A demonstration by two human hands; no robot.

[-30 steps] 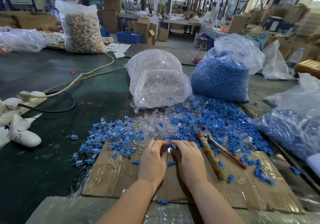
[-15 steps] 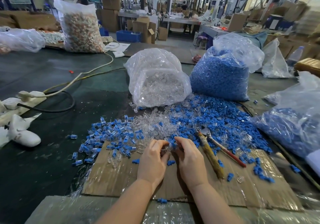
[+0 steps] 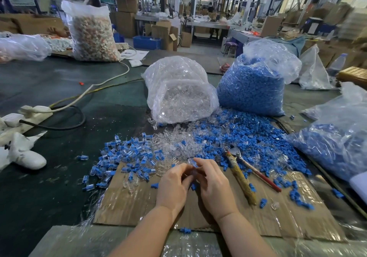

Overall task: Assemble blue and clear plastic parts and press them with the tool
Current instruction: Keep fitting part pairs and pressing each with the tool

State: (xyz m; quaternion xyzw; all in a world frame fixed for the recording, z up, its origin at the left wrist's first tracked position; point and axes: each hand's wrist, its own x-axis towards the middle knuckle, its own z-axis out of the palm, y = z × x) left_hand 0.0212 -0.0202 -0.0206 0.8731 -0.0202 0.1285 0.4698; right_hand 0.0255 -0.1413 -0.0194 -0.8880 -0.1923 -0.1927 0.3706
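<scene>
My left hand (image 3: 173,185) and my right hand (image 3: 213,185) meet over the taped cardboard sheet (image 3: 127,207). Their fingertips pinch a small clear plastic part (image 3: 192,172) between them; any blue piece in it is hidden by the fingers. Loose clear parts (image 3: 174,143) lie just beyond the hands, loose blue parts (image 3: 248,137) to the right, and joined blue-and-clear pieces (image 3: 127,155) to the left. The pliers-like tool (image 3: 241,174), one handle wrapped, one red, lies on the cardboard right of my right hand, untouched.
A bag of clear parts (image 3: 178,92) and a bag of blue parts (image 3: 256,82) stand behind the piles. Another blue-filled bag (image 3: 337,143) lies at the right. A power strip with cables (image 3: 29,112) and white cloth (image 3: 25,155) sit at the left.
Both hands have drawn back toward me from the piles and closed together, the fingertips now working one small clear part between them.
</scene>
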